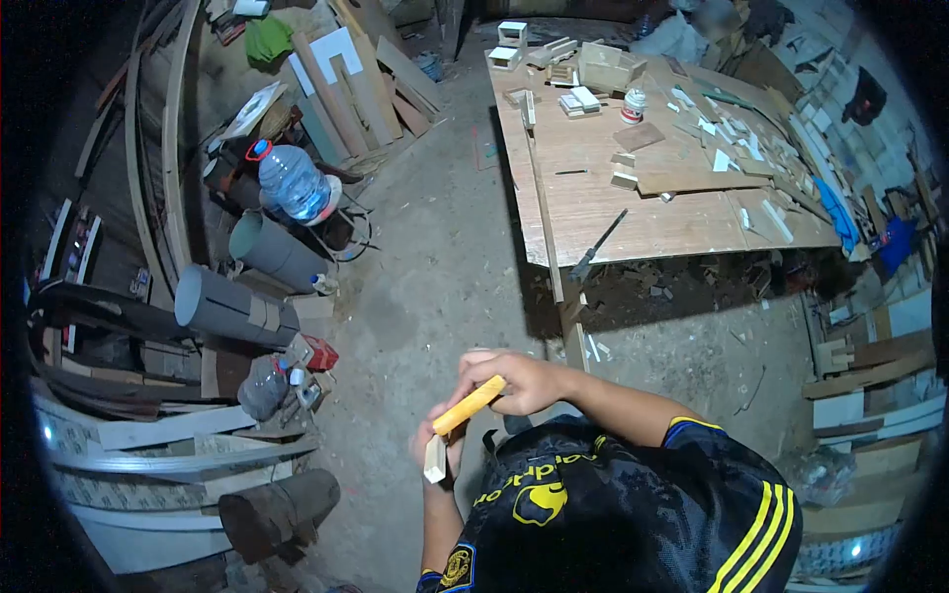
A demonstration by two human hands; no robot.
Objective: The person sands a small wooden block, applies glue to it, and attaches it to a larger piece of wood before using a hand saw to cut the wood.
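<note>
My right hand (522, 383) is closed around a yellow strip (469, 406) that looks like folded sandpaper. The strip slants down to the left and lies against a short, pale wooden stick (435, 461). Behind that stick, my left hand (423, 447) grips it, with most of its fingers hidden. Both hands are close together in front of my chest, above the concrete floor.
A wooden worktable (593, 222) stands ahead to the right, bearing offcuts, a white jar (634, 106) and a long dark tool (599, 244). To the left are a large water bottle (294, 184), grey cylinders (222, 304) and leaning boards (346, 94).
</note>
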